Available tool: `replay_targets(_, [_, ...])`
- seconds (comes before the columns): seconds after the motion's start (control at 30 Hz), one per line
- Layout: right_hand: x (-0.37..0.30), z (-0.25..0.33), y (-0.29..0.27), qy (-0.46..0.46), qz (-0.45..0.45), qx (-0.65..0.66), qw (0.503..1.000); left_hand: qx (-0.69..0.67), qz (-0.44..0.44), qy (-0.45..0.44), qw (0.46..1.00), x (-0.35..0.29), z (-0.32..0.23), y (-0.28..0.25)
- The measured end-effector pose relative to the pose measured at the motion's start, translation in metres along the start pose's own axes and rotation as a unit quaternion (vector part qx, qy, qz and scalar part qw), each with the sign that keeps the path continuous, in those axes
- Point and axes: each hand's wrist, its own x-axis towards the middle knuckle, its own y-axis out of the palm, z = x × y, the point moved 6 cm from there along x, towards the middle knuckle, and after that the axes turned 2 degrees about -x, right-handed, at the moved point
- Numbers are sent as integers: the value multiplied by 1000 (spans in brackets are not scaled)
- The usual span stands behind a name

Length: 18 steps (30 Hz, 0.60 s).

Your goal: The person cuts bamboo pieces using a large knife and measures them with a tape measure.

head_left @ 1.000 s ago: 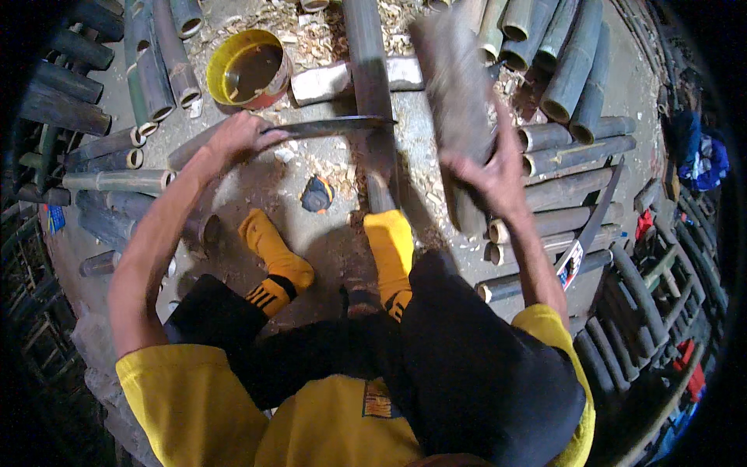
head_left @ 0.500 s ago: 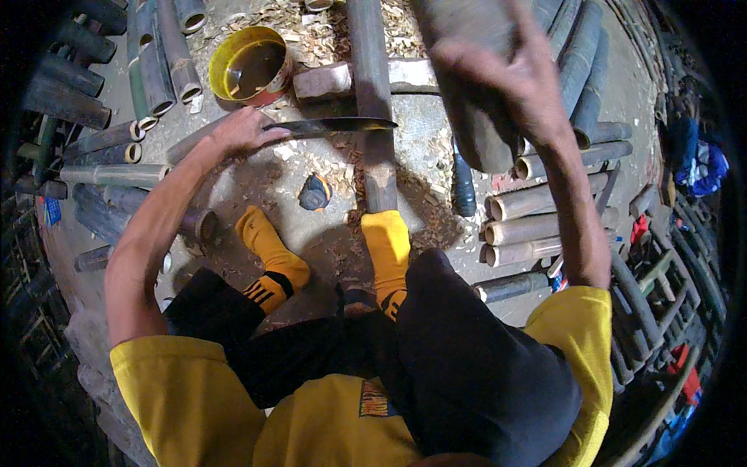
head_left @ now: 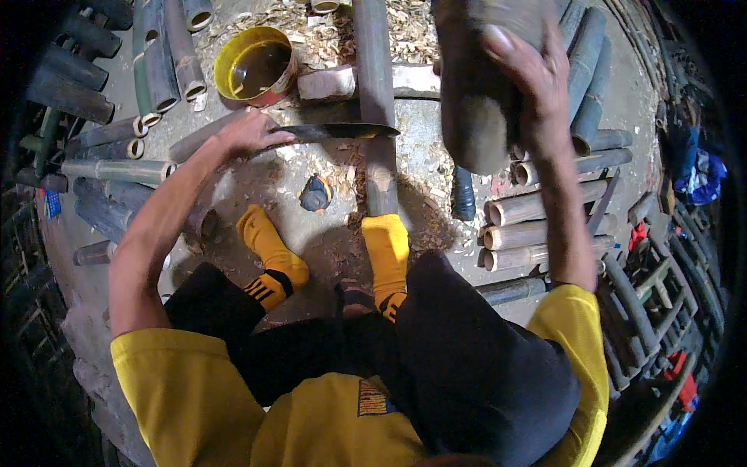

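Note:
My left hand (head_left: 247, 134) is closed round the handle of a machete (head_left: 338, 131). Its dark blade lies across a long bamboo pole (head_left: 375, 70), and the tip sticks out a little past the pole's right side. The pole's near end meets my right foot in a yellow sock (head_left: 385, 237); farther off, it crosses a pale brick (head_left: 327, 83). Raised to the right of the pole, my right hand (head_left: 539, 89) grips a thick wooden block (head_left: 478, 124) with a rounded, worn lower end. The block is apart from the blade.
A yellow bucket (head_left: 226, 62) with dark liquid stands beyond my left hand. Cut bamboo tubes (head_left: 517, 210) lie on both sides. Wood chips (head_left: 331, 35) cover the far floor. A small black and orange object (head_left: 315, 194) and a dark bottle-like object (head_left: 464, 194) lie near the pole.
My right hand and the block have shifted a little to the right, and the block stands more upright. My left hand and the machete keep their place on the pole.

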Motion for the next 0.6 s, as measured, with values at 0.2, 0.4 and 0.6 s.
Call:
replay_targets(0.2, [-67, -137, 50, 264, 228, -134, 927, -60, 6, -21, 998, -1, 8, 12])
replay_targets(0.4, [-132, -160, -40, 280, 30, -77, 956, 60, 30, -30, 997, 1, 44, 30])
replay_targets(0.6, [-153, -157, -41, 265, -90, 23, 960, -122, -218, -92, 964, -50, 20, 100])
